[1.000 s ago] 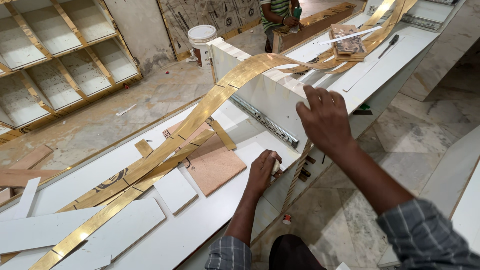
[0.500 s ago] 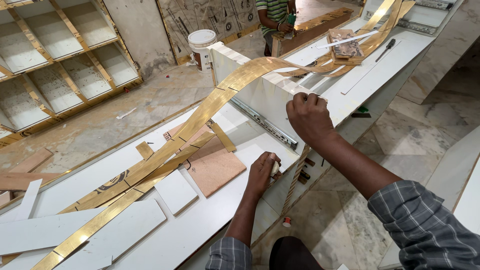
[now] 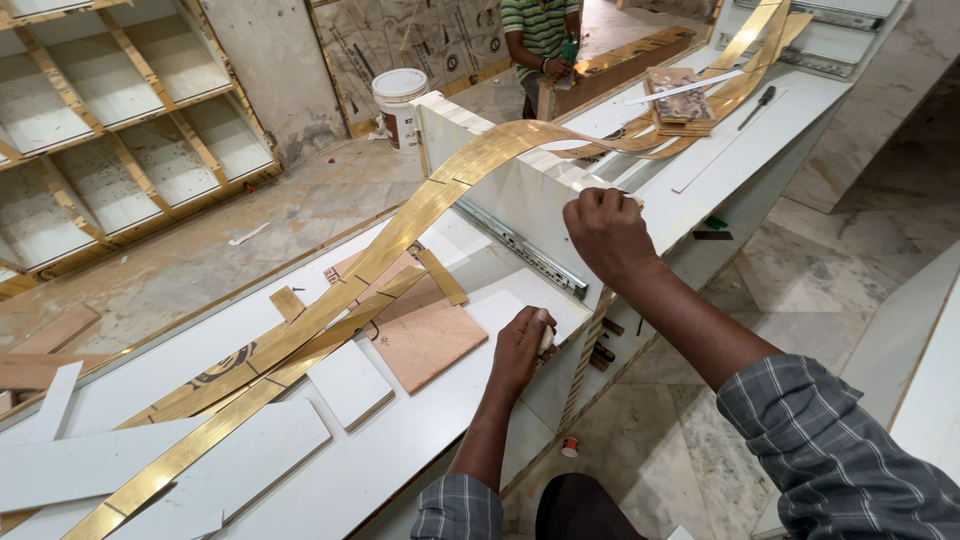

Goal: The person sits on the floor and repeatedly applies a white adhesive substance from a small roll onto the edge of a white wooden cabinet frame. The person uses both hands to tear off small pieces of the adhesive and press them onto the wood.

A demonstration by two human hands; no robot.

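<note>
On the glossy white worktop (image 3: 300,480), left hand (image 3: 520,350) grips its edge; right hand (image 3: 605,235) pinches curved gold strip (image 3: 400,230).

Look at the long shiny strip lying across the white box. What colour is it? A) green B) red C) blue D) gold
D: the long strip arching over the white box shines gold, close to the right hand.
</note>
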